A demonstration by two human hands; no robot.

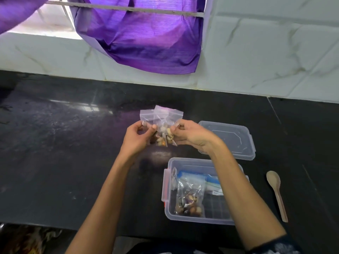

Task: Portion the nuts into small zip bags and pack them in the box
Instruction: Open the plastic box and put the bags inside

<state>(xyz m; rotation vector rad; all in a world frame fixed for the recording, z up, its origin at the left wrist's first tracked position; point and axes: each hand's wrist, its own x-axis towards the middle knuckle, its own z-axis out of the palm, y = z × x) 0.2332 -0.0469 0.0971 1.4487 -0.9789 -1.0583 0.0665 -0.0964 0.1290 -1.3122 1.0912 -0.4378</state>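
Above the black counter, my left hand [136,137] and my right hand [187,135] both pinch small clear zip bags [161,118] holding mixed nuts; at least two bags overlap between them. Their tops stick up above my fingers. Nearer to me, a clear plastic box [169,215] with a red-orange clip on its left side sits open. Inside it lies a filled nut bag [189,197] beside a blue-and-white packet [201,177]. My right forearm crosses over the box's right part.
The box's clear lid [233,138] lies flat just behind the box, right of my hands. A wooden spoon [277,193] rests on the counter [73,143] to the right. A tiled wall and a hanging purple cloth [143,37] rise behind.
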